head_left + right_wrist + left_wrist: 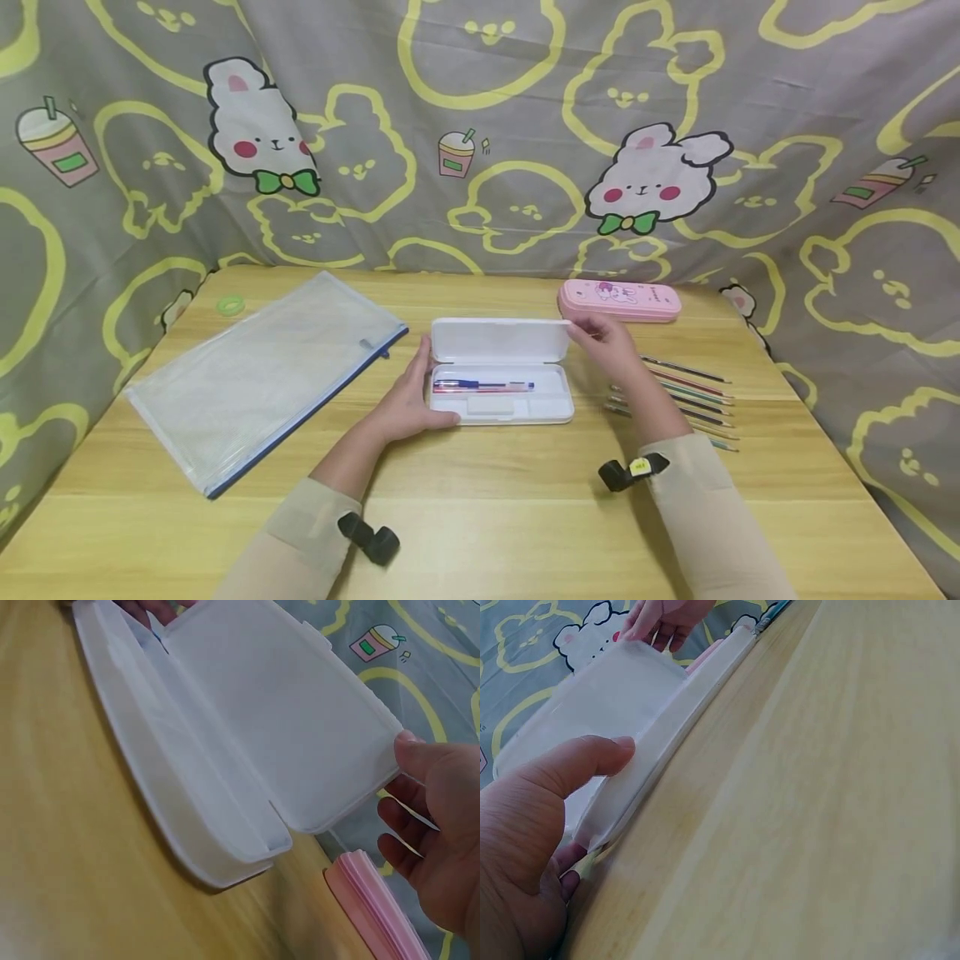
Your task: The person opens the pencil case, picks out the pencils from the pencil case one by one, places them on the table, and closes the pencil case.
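A white pencil case [551,407] lies on the table with its lid [498,342] raised. Inside it are a blue pen and a red pen [480,387], with a white eraser [490,406] in a front compartment. My left hand [407,406] grips the case's left end, thumb [604,759] on the front rim and fingers round the end. At the lid's right edge, my right hand [609,346] pinches the rim between thumb [420,754] and fingers; the fingertips behind the lid are partly hidden.
A clear zip pouch [270,375] with a blue zip lies at left, a green ring [230,305] behind it. A pink pencil case [618,302] stands at the back right. Several pencils [693,398] lie beside my right forearm. Patterned cloth [517,208] hangs behind the table.
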A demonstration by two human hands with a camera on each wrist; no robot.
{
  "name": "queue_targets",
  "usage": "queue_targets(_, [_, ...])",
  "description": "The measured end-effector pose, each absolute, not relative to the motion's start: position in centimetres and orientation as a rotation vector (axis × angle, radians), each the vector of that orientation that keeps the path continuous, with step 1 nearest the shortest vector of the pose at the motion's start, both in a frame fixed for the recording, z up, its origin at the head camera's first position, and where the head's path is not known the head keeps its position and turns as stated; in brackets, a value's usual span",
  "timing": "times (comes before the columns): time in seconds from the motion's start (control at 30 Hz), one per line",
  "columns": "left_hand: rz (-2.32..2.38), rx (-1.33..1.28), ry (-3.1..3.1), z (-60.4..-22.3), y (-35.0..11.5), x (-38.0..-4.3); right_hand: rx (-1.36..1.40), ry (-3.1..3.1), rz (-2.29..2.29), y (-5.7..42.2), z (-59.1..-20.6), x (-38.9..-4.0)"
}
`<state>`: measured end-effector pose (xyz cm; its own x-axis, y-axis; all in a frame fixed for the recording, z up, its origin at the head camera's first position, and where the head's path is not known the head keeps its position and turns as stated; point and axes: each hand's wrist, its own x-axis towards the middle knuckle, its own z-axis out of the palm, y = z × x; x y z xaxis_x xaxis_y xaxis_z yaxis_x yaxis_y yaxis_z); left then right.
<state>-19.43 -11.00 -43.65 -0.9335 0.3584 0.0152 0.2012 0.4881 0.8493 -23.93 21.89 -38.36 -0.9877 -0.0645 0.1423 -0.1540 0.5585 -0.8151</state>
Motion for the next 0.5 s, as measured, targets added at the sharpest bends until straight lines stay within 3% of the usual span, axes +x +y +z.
queue_targets(0.5, [1.512,0.444,2.461,-43.3,-11.8,-18.6,0.309,-2.666,1.710,22.8,-40.9,-18.7])
